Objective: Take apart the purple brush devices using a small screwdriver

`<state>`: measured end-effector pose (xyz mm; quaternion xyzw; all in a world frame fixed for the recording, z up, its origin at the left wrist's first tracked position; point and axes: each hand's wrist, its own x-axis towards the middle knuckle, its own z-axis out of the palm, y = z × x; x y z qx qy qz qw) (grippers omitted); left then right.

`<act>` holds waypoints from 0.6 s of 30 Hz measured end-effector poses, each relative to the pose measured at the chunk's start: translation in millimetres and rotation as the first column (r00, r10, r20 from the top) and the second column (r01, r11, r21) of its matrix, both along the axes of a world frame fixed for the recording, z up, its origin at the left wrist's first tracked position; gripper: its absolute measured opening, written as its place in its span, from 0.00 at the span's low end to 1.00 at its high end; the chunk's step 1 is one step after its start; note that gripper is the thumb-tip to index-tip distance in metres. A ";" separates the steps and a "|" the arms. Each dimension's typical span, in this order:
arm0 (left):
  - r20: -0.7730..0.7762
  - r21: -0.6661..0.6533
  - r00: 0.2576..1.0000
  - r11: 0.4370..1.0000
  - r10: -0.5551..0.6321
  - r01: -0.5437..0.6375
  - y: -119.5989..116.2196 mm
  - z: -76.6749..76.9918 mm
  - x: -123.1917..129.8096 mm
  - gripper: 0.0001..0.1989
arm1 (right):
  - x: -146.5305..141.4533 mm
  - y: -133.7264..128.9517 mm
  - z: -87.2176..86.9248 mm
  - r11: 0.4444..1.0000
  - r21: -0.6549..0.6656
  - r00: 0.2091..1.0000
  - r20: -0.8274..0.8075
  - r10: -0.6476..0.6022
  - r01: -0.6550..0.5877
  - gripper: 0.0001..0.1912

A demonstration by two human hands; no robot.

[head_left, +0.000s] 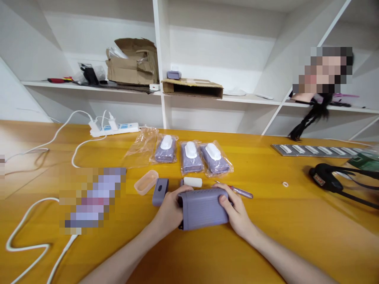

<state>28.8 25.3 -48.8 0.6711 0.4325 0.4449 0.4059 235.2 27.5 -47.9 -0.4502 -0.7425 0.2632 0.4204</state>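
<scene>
Head view: a purple housing is in front of the person, between both hands; whether it touches the worktop, I cannot tell.
Left hand: clamped on the open left end of the housing, fingers partly hidden, perhaps to keep this end steady.
Right hand: clamped on the opposite end, thumb on the ribbed face; a grip at each end probably prevents turning.
Purple cover: just beside the left hand, near a peach tray, likely for easy reach.
White cylinder: lies behind the housing.
Slim tool: beyond the right hand, seemingly within its reach.
Bagged units: three, farther back, perhaps so they do not disturb the hands.
</scene>
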 end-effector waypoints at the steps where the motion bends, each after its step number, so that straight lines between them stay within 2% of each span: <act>1: 0.020 -0.016 1.000 1.000 0.002 -0.002 -0.9 -0.7 1.8 0.10 | 0.2 -0.7 -1.9 1.000 0.022 1.000 -0.006 -0.010 0.010 0.16; 7: 0.080 -0.056 0.997 0.998 0.010 -0.006 -9.0 -1.7 8.0 0.11 | 3.2 -7.3 -11.7 0.991 0.127 0.997 -0.057 -0.043 0.050 0.14; 12: 0.087 -0.031 0.996 0.999 -0.026 0.028 -13.0 -4.4 9.4 0.10 | 3.8 -8.6 -14.0 0.984 0.170 0.996 -0.088 -0.033 0.048 0.13; 18: 0.146 -0.058 0.989 0.997 -0.035 0.044 -15.9 -6.4 12.2 0.11 | 3.9 -8.1 -18.2 0.987 0.157 0.994 -0.108 -0.028 0.045 0.13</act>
